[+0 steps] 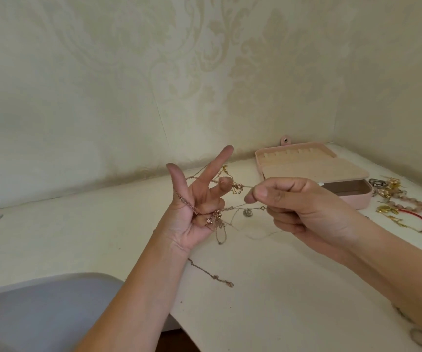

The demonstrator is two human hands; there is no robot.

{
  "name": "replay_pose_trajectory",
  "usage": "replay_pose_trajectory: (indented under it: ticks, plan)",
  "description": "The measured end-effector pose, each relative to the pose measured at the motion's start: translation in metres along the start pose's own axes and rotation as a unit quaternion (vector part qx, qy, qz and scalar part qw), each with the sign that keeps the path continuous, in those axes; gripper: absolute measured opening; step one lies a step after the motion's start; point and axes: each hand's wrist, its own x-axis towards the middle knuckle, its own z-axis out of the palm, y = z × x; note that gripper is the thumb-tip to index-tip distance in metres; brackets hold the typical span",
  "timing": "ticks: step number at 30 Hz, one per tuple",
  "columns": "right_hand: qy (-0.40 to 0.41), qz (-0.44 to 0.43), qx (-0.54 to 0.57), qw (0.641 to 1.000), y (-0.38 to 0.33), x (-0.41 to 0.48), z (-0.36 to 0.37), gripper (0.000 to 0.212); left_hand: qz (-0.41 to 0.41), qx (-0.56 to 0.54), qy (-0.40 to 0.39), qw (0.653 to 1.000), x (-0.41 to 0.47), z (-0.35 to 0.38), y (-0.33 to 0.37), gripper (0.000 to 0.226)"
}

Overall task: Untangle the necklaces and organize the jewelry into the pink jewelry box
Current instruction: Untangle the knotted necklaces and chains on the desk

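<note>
head view, cream table (281, 288), wallpaper (128, 72), pink box (357, 200)

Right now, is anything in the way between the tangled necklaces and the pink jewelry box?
Nothing on the table does. Only the right hand, pinching a strand, sits between the tangled necklaces looped round the left hand and the open pink jewelry box.

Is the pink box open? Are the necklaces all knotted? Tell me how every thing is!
pink jewelry box, open, lid tipped back
tangled necklaces, knotted, hanging in the air from the left hand
left hand, thumb and first finger straight, other fingers curled on the tangle
right hand, pinches one strand
loose chain, lying on the table
jewelry pile, on the table outside the box
</note>
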Motion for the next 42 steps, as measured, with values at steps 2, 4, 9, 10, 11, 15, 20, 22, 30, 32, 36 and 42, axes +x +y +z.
replay_pose_trajectory:
  ticks: [2,4,9,10,11,15,20,22,30,32,36,42]
  plan:
    - [0.012,-0.005,-0.007,1.000,-0.001,0.000,-0.003,0.018,-0.002,0.041,0.022,0.999,0.000,0.001,-0.001,0.101]
    - [0.016,-0.007,-0.011,1.000,-0.001,0.001,-0.004,0.019,0.009,0.094,0.055,0.994,0.000,0.005,-0.001,0.100]
    - [0.013,-0.006,-0.019,1.000,0.000,0.001,-0.006,0.022,0.031,0.190,0.118,0.974,0.003,0.013,-0.002,0.106]
    - [0.011,-0.006,-0.023,1.000,-0.001,0.001,-0.006,0.021,0.032,0.200,0.121,0.972,0.003,0.013,-0.003,0.107]
    - [0.010,-0.007,-0.024,1.000,-0.001,0.000,-0.006,0.018,0.031,0.209,0.122,0.970,0.003,0.014,-0.003,0.106]
    - [0.007,-0.008,-0.021,1.000,-0.003,0.000,-0.009,0.016,0.017,0.260,0.114,0.959,0.002,0.021,-0.004,0.096]
    - [0.012,-0.010,-0.037,0.999,-0.002,0.002,-0.014,0.011,0.032,0.311,0.136,0.940,0.003,0.022,-0.008,0.080]
    - [0.027,-0.011,-0.027,0.999,-0.002,0.002,-0.015,0.014,0.037,0.315,0.161,0.935,0.003,0.023,-0.007,0.071]
    - [0.183,-0.046,-0.153,0.970,0.001,0.006,-0.017,0.016,0.026,0.364,0.169,0.916,0.004,0.025,-0.009,0.034]
    - [0.197,-0.059,-0.154,0.966,0.002,0.007,-0.017,0.010,0.012,0.369,0.169,0.914,0.004,0.027,-0.010,0.024]
    - [0.217,-0.073,-0.162,0.960,0.004,0.009,-0.016,0.007,0.004,0.363,0.189,0.912,0.004,0.030,-0.009,0.019]
    - [0.205,-0.055,-0.150,0.966,-0.001,0.005,-0.013,0.007,0.006,0.356,0.203,0.912,0.005,0.028,-0.010,0.015]
